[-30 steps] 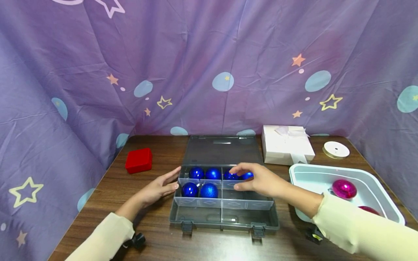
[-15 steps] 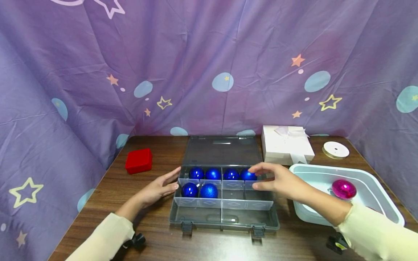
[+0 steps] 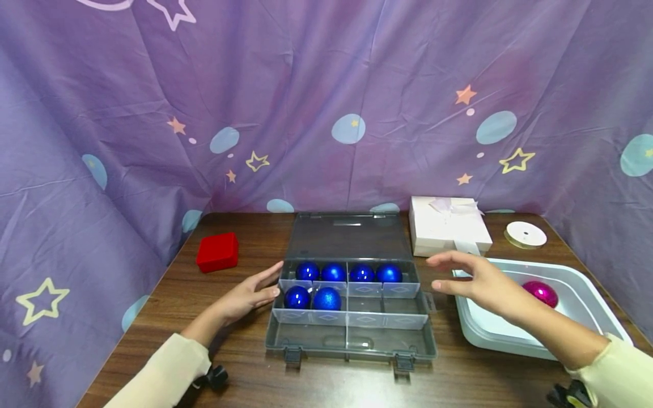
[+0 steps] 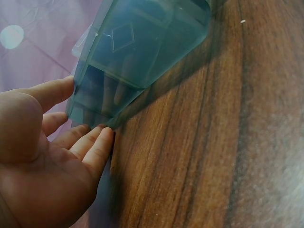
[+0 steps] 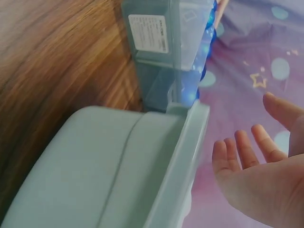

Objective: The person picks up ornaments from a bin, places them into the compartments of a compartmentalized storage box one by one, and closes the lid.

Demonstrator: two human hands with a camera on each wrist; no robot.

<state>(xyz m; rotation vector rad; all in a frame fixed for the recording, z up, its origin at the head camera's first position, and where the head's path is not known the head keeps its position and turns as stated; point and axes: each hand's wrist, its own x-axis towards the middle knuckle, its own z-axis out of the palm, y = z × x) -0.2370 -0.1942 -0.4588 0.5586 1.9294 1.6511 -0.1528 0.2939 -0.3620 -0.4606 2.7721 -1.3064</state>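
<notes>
A grey see-through compartment box point(image 3: 352, 352) lies with its lid point(image 3: 349, 235) folded back. Its back row holds several blue ornament balls point(image 3: 389, 273); two more, one of them a glittery ball point(image 3: 327, 298), sit at the left of the middle row. The fingertips of my left hand point(image 3: 245, 297) touch the box's left side wall point(image 4: 128, 57), fingers extended. My right hand point(image 3: 482, 281) hovers over the left rim of a pale plastic tub point(image 3: 479, 334), thumb and fingers apart, holding nothing. Inside the tub is a magenta ball point(image 3: 542, 293), partly behind the right forearm.
Behind the tub stand a white gift box point(image 3: 449, 226) with a ribbon bow and a white ribbon spool point(image 3: 525, 234). A red box point(image 3: 217, 252) sits at the left back of the wooden table point(image 3: 245, 362). A purple curtain point(image 3: 326, 113) hangs behind.
My right hand has moved right, from above the back row of blue balls to the tub's left rim, uncovering the right-hand balls. My left hand stays at the box's side.
</notes>
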